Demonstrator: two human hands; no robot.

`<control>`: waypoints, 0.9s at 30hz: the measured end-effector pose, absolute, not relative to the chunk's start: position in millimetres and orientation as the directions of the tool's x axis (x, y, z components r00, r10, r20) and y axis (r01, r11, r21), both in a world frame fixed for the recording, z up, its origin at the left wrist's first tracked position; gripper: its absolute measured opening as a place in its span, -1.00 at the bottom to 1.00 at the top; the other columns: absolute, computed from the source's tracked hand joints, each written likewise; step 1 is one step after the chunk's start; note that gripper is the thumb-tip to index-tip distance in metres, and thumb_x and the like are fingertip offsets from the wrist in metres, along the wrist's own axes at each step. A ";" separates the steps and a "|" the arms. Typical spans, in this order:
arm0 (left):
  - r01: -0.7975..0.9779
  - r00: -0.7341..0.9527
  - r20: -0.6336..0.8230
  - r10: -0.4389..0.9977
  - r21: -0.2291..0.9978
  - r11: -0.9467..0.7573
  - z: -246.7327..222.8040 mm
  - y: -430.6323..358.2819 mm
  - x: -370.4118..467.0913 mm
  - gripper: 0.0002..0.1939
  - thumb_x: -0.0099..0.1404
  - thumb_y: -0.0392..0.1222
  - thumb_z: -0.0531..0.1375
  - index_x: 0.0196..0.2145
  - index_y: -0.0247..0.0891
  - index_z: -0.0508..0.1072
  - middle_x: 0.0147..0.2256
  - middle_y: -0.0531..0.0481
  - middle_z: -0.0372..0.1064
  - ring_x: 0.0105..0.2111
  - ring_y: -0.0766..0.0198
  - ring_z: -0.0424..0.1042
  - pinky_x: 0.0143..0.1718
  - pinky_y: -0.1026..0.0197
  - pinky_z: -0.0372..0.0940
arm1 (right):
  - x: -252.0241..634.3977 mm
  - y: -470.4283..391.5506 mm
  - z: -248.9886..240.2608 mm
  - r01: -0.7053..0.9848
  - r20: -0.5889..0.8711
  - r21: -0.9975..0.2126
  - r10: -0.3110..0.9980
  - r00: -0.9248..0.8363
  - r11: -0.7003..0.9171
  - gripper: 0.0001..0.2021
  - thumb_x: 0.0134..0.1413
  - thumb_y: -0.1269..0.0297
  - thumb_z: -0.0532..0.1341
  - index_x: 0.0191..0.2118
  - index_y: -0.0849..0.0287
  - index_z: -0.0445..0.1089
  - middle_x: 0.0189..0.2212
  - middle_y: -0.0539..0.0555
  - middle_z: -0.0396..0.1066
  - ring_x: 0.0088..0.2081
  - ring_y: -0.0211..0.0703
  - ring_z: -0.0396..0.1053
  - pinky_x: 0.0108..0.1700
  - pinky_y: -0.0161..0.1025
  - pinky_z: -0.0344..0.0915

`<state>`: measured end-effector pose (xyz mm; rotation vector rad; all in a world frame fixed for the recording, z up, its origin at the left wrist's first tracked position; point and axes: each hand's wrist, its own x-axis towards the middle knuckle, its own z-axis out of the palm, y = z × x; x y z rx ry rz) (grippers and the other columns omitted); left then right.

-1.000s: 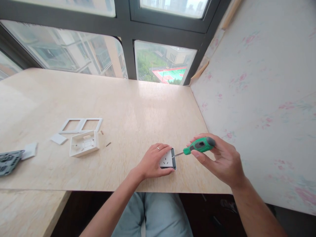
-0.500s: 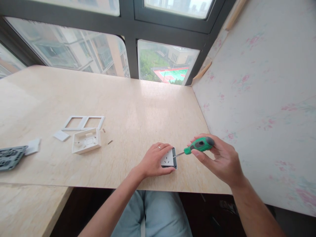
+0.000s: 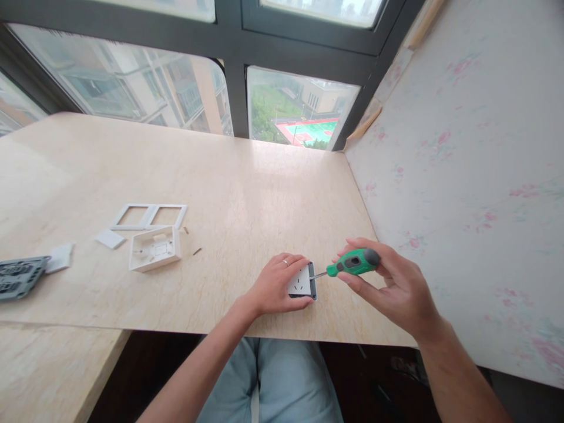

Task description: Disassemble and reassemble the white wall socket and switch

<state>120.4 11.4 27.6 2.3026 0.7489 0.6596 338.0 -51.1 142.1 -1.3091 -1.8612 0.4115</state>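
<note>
A white wall socket (image 3: 299,283) with a dark grey mounting frame lies on the stone-patterned counter near its front edge. My left hand (image 3: 281,285) grips it from the left, thumb and fingers on opposite edges, covering its left part. In my right hand (image 3: 392,285) is a green and black screwdriver (image 3: 352,262), held by the handle between thumb and fingers. Its metal shaft points left, and the tip meets the socket's right side, at the grey frame. Whether a screw sits under the tip is too small to tell.
Left on the counter (image 3: 247,200) are a white mounting box (image 3: 155,249), a white double frame (image 3: 148,216), a white plate (image 3: 110,238), small screws (image 3: 197,251), a grey bracket (image 3: 22,276) and another white piece (image 3: 60,258). A floral wall (image 3: 467,176) bounds the right; windows stand behind.
The screwdriver and my right hand have shifted very slightly left, with the tip still at the socket's frame. My left hand keeps its hold. The view has tilted a little.
</note>
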 end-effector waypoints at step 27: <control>0.334 0.720 0.253 0.646 0.690 -0.642 26.2 11.2 119.7 -0.24 0.15 0.13 0.34 0.24 -0.10 0.25 0.14 -0.15 0.36 0.11 -0.08 0.32 0.17 -0.11 0.20 | 311.3 -26.6 219.9 0.938 0.055 -0.180 0.955 -0.291 0.296 -0.59 0.29 -0.10 0.10 -0.45 0.08 0.31 -0.69 -0.05 0.34 -0.70 -0.28 0.18 -0.60 -0.29 -0.01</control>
